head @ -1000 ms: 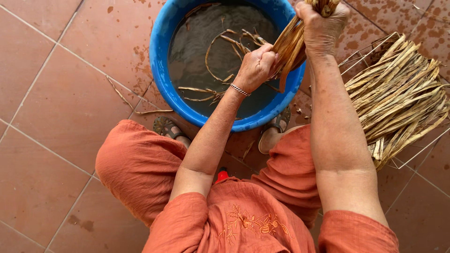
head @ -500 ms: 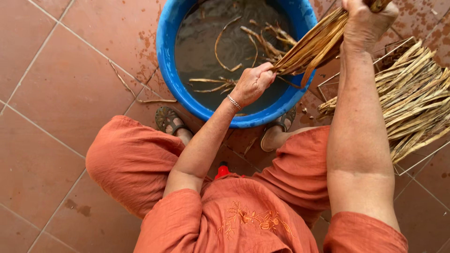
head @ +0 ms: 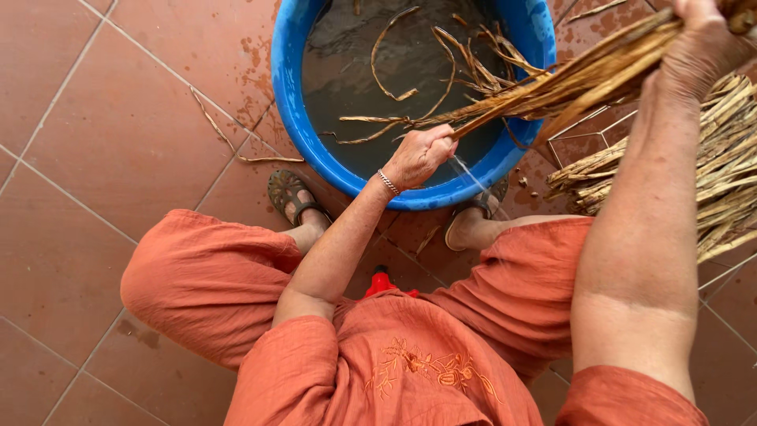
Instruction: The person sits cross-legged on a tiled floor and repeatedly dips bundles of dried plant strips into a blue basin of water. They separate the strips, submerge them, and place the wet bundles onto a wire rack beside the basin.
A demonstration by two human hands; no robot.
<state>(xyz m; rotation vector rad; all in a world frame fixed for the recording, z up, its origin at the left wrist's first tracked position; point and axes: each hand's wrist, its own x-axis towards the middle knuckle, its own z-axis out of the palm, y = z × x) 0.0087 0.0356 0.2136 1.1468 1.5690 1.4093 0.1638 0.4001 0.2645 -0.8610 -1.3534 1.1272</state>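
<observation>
While the left hand (head: pixel 422 154) pinches the dripping bundle of reeds (head: pixel 568 83) over the blue tub (head: pixel 288 102), the right hand (head: pixel 702 47) grips its far end; stacked reeds (head: pixel 733 166) crowd the right, bare tiles (head: pixel 102 150) lie left.

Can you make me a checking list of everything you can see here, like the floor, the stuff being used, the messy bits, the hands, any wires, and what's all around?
Surface: reddish tiled floor, wet splashes near the tub.
Job's things: bundle of long dry strips, dripping water; blue round tub holding murky water and loose curled strips.
Clutter: stray strips on the tiles left of the tub.
Hands: left hand pinches the bundle's lower end over the tub's rim; right hand grips its upper end, raised.
Cables: nothing seen.
Surroundings: pile of strips on a wire rack at right; person squatting in orange clothes and sandals.
</observation>
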